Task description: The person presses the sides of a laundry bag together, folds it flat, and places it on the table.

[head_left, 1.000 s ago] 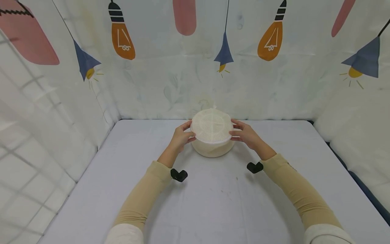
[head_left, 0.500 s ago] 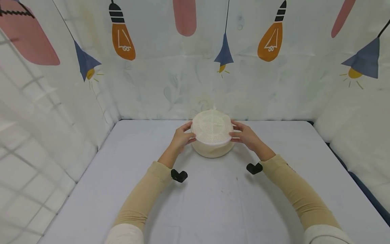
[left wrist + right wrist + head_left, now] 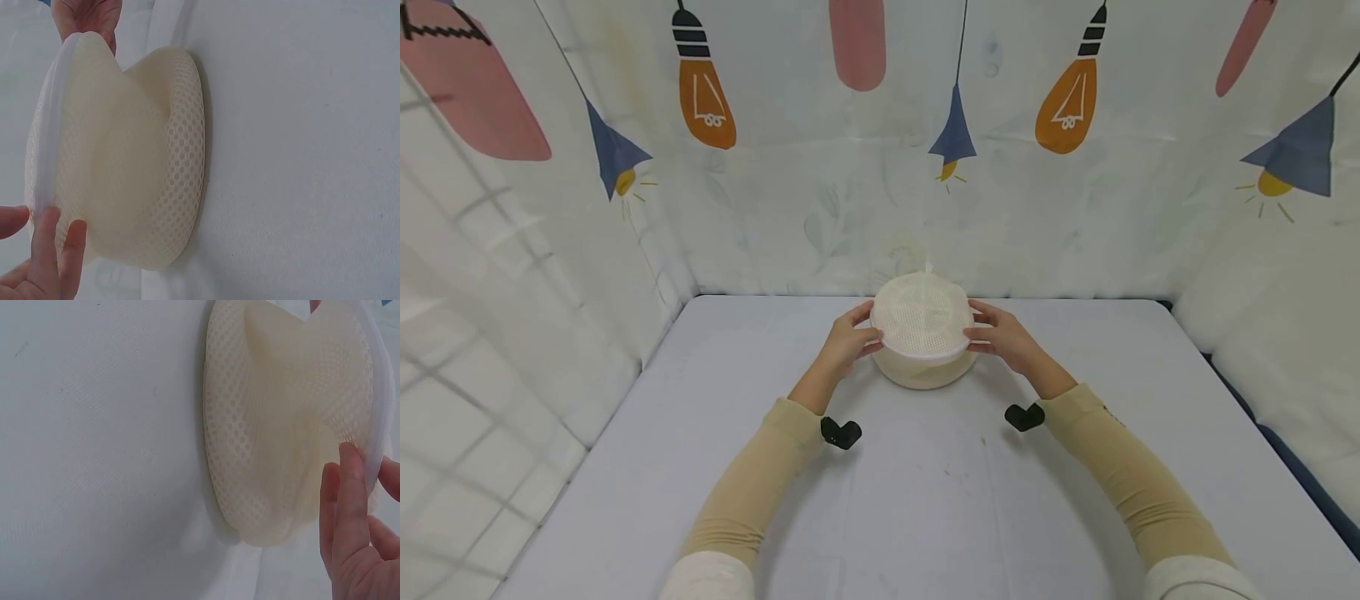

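A round cream mesh laundry bag (image 3: 922, 317) stands on the table near its back edge, its flat top facing up and tilted toward me. My left hand (image 3: 847, 340) holds the top rim from the left side. On the opposite side, my right hand (image 3: 1006, 335) grips the same rim between thumb and fingers. In the left wrist view, the mesh wall (image 3: 119, 162) sags between the white rim band (image 3: 53, 125) and the rounded base. The right wrist view shows the thumb and fingers (image 3: 351, 481) pinching the white edge (image 3: 378, 394). The inside of the bag is hidden.
A white cloth covers the table (image 3: 910, 500). Behind it hangs a white curtain (image 3: 850, 192) printed with lamps and bulbs. Black heart-shaped pieces (image 3: 841, 433) sit at both wrists, beside the beige sleeves (image 3: 760, 475). Small specks lie on the cloth.
Both hands keep their hold on the rim and the bag stays in place. The head view has shifted very slightly.
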The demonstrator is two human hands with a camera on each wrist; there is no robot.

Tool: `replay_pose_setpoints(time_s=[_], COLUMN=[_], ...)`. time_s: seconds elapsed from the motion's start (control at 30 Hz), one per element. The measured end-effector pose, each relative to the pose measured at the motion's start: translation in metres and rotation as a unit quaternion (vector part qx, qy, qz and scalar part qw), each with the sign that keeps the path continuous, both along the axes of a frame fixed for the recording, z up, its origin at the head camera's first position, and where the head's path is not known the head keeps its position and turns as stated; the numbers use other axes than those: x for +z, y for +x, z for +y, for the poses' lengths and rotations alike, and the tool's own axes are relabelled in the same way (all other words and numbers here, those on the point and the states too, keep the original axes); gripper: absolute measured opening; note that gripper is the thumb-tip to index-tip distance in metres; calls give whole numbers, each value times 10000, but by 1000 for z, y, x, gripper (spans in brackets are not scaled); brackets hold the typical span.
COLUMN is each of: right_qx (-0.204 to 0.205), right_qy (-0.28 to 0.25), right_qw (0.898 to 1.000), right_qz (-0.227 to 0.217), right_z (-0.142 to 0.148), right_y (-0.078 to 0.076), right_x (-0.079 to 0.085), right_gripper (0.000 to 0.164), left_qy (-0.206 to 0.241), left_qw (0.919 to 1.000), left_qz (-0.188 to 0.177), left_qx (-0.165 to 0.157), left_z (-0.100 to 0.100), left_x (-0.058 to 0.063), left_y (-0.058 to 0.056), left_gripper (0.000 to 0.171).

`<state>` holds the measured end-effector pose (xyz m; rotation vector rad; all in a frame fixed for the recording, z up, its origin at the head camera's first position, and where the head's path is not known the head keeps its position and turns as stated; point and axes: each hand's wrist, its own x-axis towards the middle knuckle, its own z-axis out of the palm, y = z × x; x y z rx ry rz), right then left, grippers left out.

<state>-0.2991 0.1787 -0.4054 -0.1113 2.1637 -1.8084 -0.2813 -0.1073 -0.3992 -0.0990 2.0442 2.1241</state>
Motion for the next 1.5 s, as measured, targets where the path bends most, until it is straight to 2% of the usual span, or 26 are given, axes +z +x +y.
replay_pose_setpoints(time_s=[0.5,1.13,1.5], right_qx=[-33,23,-29], right_qy=[81,-40,61], right_qw=[10000,9999,9999], right_qz=[-34,-91,-130], right_z=[1,-1,-2], right_y=[-2,0,-2], right_x=[-3,-6,-7], right_gripper=[73,74,74], left_qy=[34,122,92], left_qw=[9999,9995,9996], left_qz=[-63,-57,-85], left_qx=[116,280,240], left_z=[1,3,3], left_x=[-1,-10,-12], left_y=[0,-1,-3], left_gripper=[70,68,68])
